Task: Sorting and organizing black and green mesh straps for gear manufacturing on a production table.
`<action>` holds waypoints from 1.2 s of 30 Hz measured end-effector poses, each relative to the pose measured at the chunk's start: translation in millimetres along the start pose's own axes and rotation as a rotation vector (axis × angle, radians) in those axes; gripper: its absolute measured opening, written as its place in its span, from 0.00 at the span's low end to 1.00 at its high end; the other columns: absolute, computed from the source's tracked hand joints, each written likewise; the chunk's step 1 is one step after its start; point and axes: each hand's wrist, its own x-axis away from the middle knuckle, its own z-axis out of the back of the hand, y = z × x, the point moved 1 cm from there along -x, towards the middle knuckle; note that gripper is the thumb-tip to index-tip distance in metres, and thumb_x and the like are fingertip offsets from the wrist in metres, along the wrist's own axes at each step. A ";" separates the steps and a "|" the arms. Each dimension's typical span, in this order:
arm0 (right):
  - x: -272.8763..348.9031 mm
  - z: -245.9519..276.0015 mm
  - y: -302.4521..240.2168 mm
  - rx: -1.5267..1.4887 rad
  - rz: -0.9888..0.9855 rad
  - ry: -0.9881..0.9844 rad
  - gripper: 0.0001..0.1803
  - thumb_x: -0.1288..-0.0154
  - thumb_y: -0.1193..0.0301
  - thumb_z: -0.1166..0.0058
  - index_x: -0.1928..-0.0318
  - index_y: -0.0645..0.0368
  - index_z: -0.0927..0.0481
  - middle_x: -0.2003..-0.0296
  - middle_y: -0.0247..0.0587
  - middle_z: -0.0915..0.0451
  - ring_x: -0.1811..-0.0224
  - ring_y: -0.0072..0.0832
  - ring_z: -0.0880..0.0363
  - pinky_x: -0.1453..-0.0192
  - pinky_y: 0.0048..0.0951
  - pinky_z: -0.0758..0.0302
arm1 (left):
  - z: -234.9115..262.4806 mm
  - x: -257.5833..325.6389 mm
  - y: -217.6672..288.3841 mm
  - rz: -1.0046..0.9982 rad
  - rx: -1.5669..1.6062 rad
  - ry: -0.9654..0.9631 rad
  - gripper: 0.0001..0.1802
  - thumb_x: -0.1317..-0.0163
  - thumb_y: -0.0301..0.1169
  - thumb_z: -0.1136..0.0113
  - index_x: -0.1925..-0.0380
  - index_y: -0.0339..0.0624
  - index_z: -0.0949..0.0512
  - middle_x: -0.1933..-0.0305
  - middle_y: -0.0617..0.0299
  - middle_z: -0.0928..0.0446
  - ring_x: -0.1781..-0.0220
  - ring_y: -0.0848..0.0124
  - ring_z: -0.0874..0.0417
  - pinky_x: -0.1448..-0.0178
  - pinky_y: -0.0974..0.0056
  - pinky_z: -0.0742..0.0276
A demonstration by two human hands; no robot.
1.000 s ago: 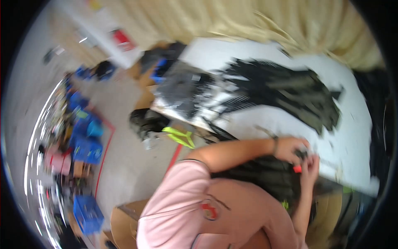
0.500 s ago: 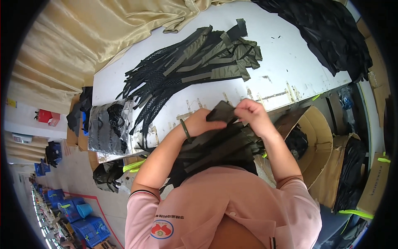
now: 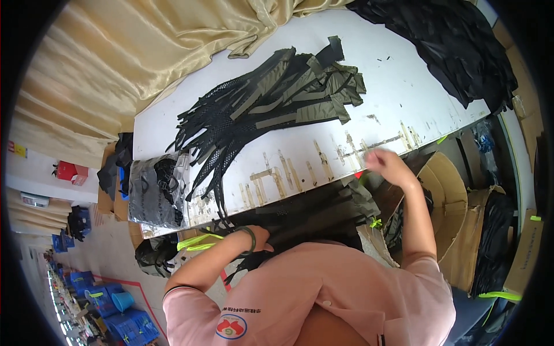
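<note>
Dark green and black fabric strips (image 3: 311,216) lie across my lap below the table edge. My left hand (image 3: 258,238), with a dark bangle at its wrist, is low at the left end of these strips. Its fingers curl into the dark fabric, and their tips are partly hidden. My right hand (image 3: 385,166) is raised by the table's front edge, away from the strips. Motion smears its fingers, so its grip is unclear. Close to it shows a small red thing (image 3: 359,174), too small to name. A fanned pile of similar strips with mesh ends (image 3: 271,98) covers the tabletop.
The white table (image 3: 392,75) has tape marks along its front edge. Black fabric (image 3: 456,52) is heaped at the far right. A plastic-wrapped bundle (image 3: 156,190) sits at the left corner. An open cardboard box (image 3: 447,190) stands right; a gold curtain (image 3: 144,46) hangs behind.
Both hands were together on a dark fabric piece above my lap. They have parted: the left went down and left, the right moved right. The piece now lies lower.
</note>
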 end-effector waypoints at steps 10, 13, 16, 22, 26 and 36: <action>-188.5 -44.3 -22.2 0.303 0.077 0.700 0.18 0.49 0.65 0.39 0.58 0.56 0.27 0.61 0.48 0.27 0.55 0.44 0.26 0.54 0.40 0.28 | -46.1 -9.1 6.9 0.051 0.354 -0.019 0.29 0.41 0.52 0.52 0.67 0.31 0.21 0.63 0.42 0.21 0.60 0.50 0.20 0.53 0.55 0.25; -198.9 -37.9 -8.4 0.270 0.101 0.746 0.08 0.45 0.73 0.46 0.63 0.57 0.25 0.63 0.48 0.26 0.60 0.46 0.25 0.59 0.42 0.28 | -23.6 6.5 9.1 0.149 0.320 0.039 0.29 0.42 0.54 0.51 0.67 0.36 0.20 0.62 0.43 0.21 0.59 0.51 0.20 0.54 0.54 0.25; -189.0 -41.4 -20.7 0.207 0.242 0.746 0.05 0.45 0.74 0.47 0.66 0.59 0.25 0.67 0.49 0.25 0.64 0.48 0.25 0.61 0.42 0.28 | 18.7 30.7 13.1 0.182 0.164 0.131 0.30 0.45 0.59 0.49 0.68 0.39 0.19 0.64 0.45 0.21 0.60 0.52 0.20 0.55 0.54 0.25; -68.4 -74.4 -67.9 0.058 0.523 0.574 0.07 0.42 0.79 0.51 0.62 0.65 0.25 0.67 0.52 0.25 0.63 0.46 0.27 0.57 0.37 0.29 | 95.8 -10.7 13.7 -0.333 0.362 1.353 0.30 0.52 0.39 0.36 0.50 0.39 0.31 0.48 0.47 0.31 0.44 0.49 0.32 0.40 0.52 0.37; 8.1 -79.2 -100.7 0.055 0.510 0.441 0.09 0.37 0.77 0.53 0.58 0.66 0.25 0.68 0.51 0.29 0.64 0.45 0.28 0.61 0.36 0.30 | 145.9 -61.6 42.1 -0.456 0.281 1.207 0.23 0.58 0.41 0.33 0.64 0.40 0.26 0.60 0.49 0.24 0.52 0.50 0.26 0.50 0.53 0.31; -11.2 -67.6 -76.3 0.072 0.474 0.315 0.09 0.36 0.73 0.51 0.70 0.66 0.30 0.76 0.44 0.28 0.75 0.31 0.31 0.70 0.29 0.33 | 144.3 -71.0 56.9 -0.285 0.464 0.968 0.14 0.58 0.40 0.34 0.75 0.45 0.24 0.72 0.57 0.22 0.66 0.54 0.21 0.64 0.53 0.28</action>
